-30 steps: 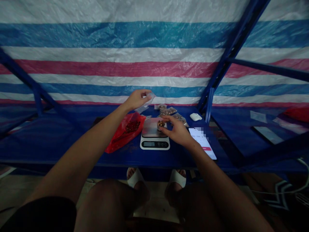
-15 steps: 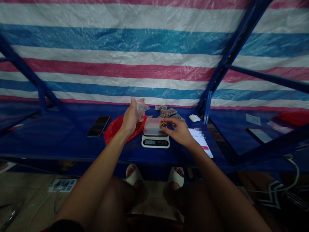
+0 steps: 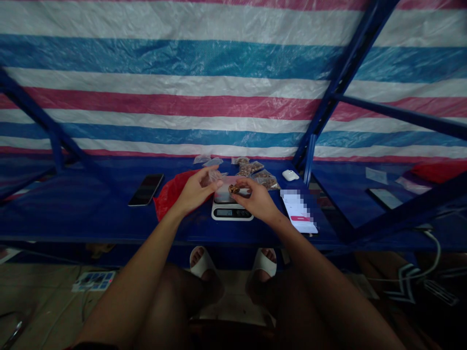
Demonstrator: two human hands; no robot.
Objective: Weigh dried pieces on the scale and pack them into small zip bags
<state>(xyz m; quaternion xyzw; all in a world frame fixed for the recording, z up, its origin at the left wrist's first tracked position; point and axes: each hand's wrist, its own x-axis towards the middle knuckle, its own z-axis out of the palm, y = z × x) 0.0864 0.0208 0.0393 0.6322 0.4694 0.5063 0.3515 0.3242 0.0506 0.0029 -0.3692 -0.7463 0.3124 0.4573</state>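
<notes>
2 bare hands are at a digital scale [image 3: 232, 214] in the head view; the scale is the clock's centre, with 12 pointing away from the person. The left hand [image 3: 197, 189] sits at 10 o'clock, its fingers and thumb curled about a crumpled clear bag [image 3: 217, 176]; how tightly, I cannot tell. The right hand [image 3: 258, 198] is at 3 o'clock, thumb and fingers clamped on a small cup of brown pieces [image 3: 233, 189], at or just above the metal plate [image 3: 221, 197]; contact is unclear. Compared with 0.5 seconds ago, the left hand has come down from a raised pose over the red bag [image 3: 170, 195] at 9 o'clock, and the cup has shifted toward the plate's middle. That puts these 2 held things near each other, so the handling now appears centred there. Filled sachets [image 3: 248, 169] lie at 1 o'clock.
</notes>
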